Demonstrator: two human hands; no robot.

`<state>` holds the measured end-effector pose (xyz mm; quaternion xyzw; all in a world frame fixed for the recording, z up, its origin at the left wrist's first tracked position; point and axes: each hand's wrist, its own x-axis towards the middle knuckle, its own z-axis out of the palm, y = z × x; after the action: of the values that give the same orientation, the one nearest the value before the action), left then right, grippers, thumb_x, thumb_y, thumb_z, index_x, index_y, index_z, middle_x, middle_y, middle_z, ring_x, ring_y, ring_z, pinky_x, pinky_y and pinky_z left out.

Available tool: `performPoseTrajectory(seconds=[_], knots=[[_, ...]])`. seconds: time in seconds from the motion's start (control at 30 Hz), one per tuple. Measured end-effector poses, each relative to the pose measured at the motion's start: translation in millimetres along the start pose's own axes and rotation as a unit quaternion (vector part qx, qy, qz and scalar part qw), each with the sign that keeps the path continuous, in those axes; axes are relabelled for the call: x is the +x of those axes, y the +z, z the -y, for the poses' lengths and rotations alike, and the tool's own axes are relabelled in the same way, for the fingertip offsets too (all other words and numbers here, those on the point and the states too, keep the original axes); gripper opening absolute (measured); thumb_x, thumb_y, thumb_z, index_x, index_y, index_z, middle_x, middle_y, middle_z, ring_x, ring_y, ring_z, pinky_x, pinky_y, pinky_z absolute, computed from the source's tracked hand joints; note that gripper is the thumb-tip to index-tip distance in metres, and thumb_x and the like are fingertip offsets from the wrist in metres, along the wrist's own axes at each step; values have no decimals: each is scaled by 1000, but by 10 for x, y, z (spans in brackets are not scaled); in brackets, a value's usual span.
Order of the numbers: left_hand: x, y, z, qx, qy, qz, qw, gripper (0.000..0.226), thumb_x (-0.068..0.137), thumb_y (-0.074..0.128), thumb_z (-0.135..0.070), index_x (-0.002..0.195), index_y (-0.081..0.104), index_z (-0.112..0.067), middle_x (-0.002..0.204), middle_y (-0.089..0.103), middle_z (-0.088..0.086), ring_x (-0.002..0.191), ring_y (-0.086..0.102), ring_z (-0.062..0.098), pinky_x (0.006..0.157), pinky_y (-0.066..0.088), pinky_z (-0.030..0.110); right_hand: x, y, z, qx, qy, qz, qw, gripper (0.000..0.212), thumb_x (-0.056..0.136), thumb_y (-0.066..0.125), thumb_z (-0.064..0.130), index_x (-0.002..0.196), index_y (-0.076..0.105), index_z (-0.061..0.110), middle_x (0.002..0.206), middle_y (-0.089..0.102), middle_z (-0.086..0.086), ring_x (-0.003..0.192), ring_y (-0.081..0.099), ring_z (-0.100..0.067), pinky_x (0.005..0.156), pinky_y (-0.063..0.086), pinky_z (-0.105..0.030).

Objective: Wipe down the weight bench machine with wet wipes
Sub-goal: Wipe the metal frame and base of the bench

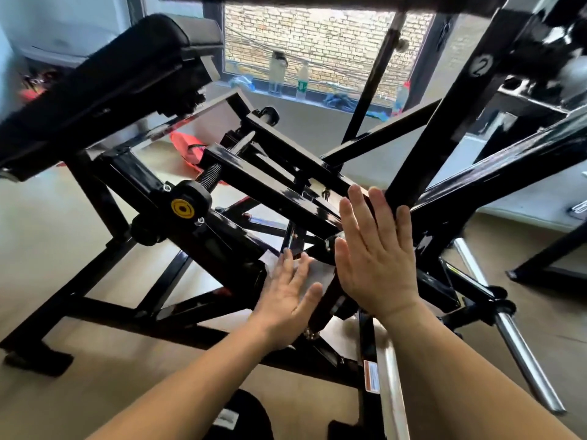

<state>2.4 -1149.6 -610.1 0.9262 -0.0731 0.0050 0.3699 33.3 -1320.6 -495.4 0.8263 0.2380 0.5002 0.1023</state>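
1. Your left hand is open. Its fingers are straight and spread, and they press flat on the wipe.
2. The wipe is a white sheet. It lies against a black tube low in the middle of the bench frame, under your left fingers. One corner of it shows to the left of those fingers.
3. Your right hand is open and holds nothing. Its fingers are straight and close together, with the palm facing left. It stands just beside the wipe, along the slanted tubes where they cross. You cannot tell whether the palm touches the metal.
4. The two hands are near each other, with the wipe and one tube between them.
5. The black pad sits tilted at the upper left of the bench.
6. A black knob with a yellow centre sits below the pad, and a spring is just above it.
7. An upright marked "2" rises at the upper right.
8. A chrome bar projects from the lower right of the frame.
9. A warning label is fixed on the base tube below your right wrist.
10. Bottles stand on the window sill behind the bench.
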Motion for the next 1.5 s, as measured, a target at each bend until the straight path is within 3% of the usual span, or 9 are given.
performPoseTrajectory(seconds=[0.23, 0.37, 0.53, 0.67, 0.97, 1.1, 1.27, 1.37, 1.5], knots=[[258, -142, -3, -80, 23, -36, 996, 62, 103, 11, -69, 161, 18, -46, 171, 1, -16, 155, -10, 0, 130, 2, 42, 15, 146, 44, -38, 13, -52, 998, 62, 99, 57, 28, 155, 44, 8, 165, 36, -10, 154, 23, -32, 129, -2, -51], [463, -70, -122, 47, 68, -71, 994, 67, 101, 2, -70, 162, 7, -44, 171, -3, -12, 155, -18, 4, 126, -16, 46, -5, 212, 26, -57, 4, -61, 997, 56, 102, 50, 29, 153, 47, 8, 162, 40, -11, 152, 26, -34, 129, -2, -51], [250, 29, 181, 15, 3, -101, 995, 67, 101, 5, -71, 162, 8, -44, 171, -1, -16, 155, -9, 0, 130, 9, 39, -22, 237, 45, -59, 18, -71, 996, 54, 99, 51, 30, 149, 54, 10, 159, 45, -9, 153, 25, -31, 129, 1, -50], [183, -30, 233, 95, -80, -22, 992, 76, 101, 4, -67, 163, -10, -27, 168, -22, -8, 155, -22, 10, 129, -2, 38, -30, 235, 46, -63, 12, -68, 996, 53, 97, 52, 29, 147, 57, 11, 158, 47, -8, 152, 27, -30, 129, 1, -50], [572, -117, -103, 2, 123, -42, 992, 64, 103, 14, -64, 163, 7, -42, 171, -4, -17, 155, -10, -2, 130, 7, 38, -46, 161, -90, -61, -33, -56, 996, 56, 98, 47, 29, 150, 53, 9, 158, 46, -8, 152, 32, -27, 129, 5, -48], [214, -33, 264, 52, 53, -49, 996, 66, 102, 9, -69, 162, -5, -44, 169, -16, -20, 155, -16, 3, 130, 6, 40, -74, 108, -115, -44, -47, -44, 997, 60, 95, 52, 29, 151, 51, 9, 159, 46, -8, 152, 31, -27, 129, 5, -48], [313, -115, 86, 121, -47, -1, 992, 80, 101, 6, -67, 164, -5, -19, 171, -15, 1, 157, -16, 13, 130, 0, 37, -65, 131, -135, -59, -59, -39, 996, 61, 94, 54, 31, 150, 52, 10, 157, 48, -8, 151, 33, -28, 129, 3, -49], [638, -115, -278, 55, 50, -41, 996, 75, 103, 12, -64, 165, 7, -24, 173, 3, -1, 159, -1, 12, 129, 11, 39, -61, 104, -108, -44, -44, -39, 997, 58, 95, 51, 30, 149, 53, 9, 157, 48, -8, 150, 34, -26, 129, 3, -47], [582, -67, -183, 17, 141, -72, 987, 66, 104, 11, -65, 164, 10, -37, 172, 4, -12, 157, -2, 2, 130, 10, 38, -64, 81, -138, -39, -56, -36, 997, 59, 96, 49, 31, 151, 51, 9, 160, 44, -8, 152, 32, -26, 129, 2, -48]])
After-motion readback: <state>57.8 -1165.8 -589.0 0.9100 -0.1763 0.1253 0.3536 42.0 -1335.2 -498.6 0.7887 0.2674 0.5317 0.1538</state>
